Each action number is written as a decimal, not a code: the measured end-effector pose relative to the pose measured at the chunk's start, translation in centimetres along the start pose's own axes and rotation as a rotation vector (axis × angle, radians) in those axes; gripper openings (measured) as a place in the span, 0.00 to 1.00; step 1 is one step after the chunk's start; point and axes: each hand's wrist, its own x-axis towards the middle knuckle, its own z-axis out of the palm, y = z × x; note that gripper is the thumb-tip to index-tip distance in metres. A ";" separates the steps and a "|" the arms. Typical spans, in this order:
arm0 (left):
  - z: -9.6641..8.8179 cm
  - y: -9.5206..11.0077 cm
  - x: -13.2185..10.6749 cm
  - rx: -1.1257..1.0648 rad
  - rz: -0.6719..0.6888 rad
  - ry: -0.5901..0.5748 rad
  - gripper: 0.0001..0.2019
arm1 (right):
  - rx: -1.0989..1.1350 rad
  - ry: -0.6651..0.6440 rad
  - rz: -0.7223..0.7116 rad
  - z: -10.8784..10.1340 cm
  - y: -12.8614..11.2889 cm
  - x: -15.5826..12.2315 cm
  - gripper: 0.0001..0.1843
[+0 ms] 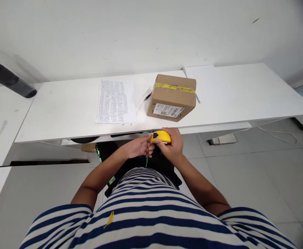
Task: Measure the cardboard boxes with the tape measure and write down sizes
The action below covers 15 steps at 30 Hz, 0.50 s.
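A yellow tape measure (pixel 164 136) with a black button is held just in front of the desk's front edge. My right hand (pixel 176 145) is closed around its right side, thumb below and fingers above. At its left end, the fingertips of my left hand (pixel 139 147) are curled and pinch at the mouth of the case. Whether any blade is pulled out is too small to tell. Beyond the hands, a taped cardboard box (pixel 176 97) with a white label stands on the white desk (pixel 70 103).
A handwritten sheet (pixel 115 102) lies left of the box, with a pen (pixel 148 96) between them. Blank white paper (pixel 202 79) lies behind the box to the right. A dark cylinder (pixel 11 77) juts in at far left. A shelf (pixel 216 128) runs under the desktop.
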 end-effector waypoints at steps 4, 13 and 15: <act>-1.0 -0.1 0.1 0.081 0.050 0.109 0.31 | 0.048 -0.258 0.117 0.6 -0.2 -1.8 0.35; -1.6 -0.9 -0.1 0.400 0.232 0.268 0.33 | 0.073 -0.312 0.356 1.3 0.5 -5.0 0.36; -1.6 -1.1 -0.1 0.433 0.257 0.283 0.32 | 0.085 -0.310 0.412 1.4 0.4 -5.3 0.36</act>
